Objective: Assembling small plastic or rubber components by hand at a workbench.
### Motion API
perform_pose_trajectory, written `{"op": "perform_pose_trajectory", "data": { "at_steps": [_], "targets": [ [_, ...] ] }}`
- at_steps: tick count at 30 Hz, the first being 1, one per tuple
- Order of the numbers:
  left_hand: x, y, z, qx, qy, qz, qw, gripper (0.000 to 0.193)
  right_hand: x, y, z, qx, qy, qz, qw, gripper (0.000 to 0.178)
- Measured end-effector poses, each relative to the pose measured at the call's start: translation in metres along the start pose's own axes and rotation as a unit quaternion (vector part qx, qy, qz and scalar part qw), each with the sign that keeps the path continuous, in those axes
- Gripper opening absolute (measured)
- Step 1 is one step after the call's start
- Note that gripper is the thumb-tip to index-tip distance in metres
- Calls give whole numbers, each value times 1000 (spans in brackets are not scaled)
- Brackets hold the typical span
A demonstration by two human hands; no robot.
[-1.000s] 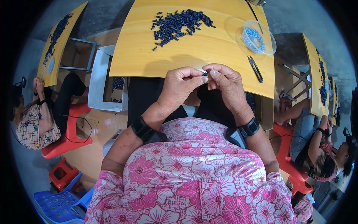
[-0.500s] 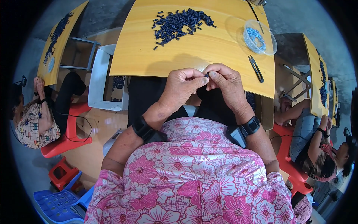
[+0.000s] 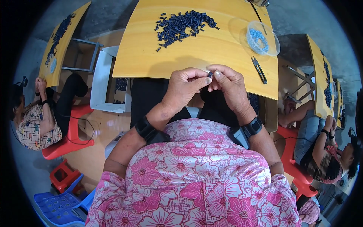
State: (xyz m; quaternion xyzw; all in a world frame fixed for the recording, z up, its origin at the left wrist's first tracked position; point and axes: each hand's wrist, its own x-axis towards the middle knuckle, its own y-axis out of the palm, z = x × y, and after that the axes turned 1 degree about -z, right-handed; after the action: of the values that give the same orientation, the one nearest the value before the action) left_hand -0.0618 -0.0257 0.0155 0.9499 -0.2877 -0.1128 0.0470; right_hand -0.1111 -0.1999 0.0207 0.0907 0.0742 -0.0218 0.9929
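Observation:
Just off the front edge of the yellow table (image 3: 159, 60), my two hands meet over my lap. Between the thumb and forefinger of my left hand (image 3: 183, 86) is a small dark tubular piece (image 3: 210, 75), mostly covered by the fingertips. My right hand (image 3: 231, 85) is bent in a pinch beside it, thumb and forefinger close to the piece; whatever those fingertips hold is too small to make out. A loose pile of similar dark pieces (image 3: 183, 26) lies farther back on the table.
A clear round tub (image 3: 278, 47) holding small blue rings (image 3: 258, 41) stands at the right, with black thread snips (image 3: 259, 70) nearer me. Left of my knees is an open white box (image 3: 99, 83). Co-workers sit at tables on both sides, on red stools (image 3: 77, 113).
My right thumb and fingertips have drawn slightly apart from the left thumb, leaving more of the dark piece in sight. My left hand has barely shifted.

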Motion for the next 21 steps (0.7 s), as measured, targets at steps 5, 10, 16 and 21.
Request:
{"op": "perform_pose_trajectory", "data": {
  "at_steps": [5,10,16,21],
  "targets": [
    [3,0,1,136,148,-55,978,11,-3,-5,0,66,73,-7,995,32],
    [1,1,2,143,162,-67,974,10,-5,1,2,84,95,24,992,37],
    [2,3,1,163,217,-94,958,12,-6,3,2,109,106,29,988,35],
    [2,1,2,162,201,-72,964,12,-5,-3,-3,128,104,53,985,32]
  ]
}}
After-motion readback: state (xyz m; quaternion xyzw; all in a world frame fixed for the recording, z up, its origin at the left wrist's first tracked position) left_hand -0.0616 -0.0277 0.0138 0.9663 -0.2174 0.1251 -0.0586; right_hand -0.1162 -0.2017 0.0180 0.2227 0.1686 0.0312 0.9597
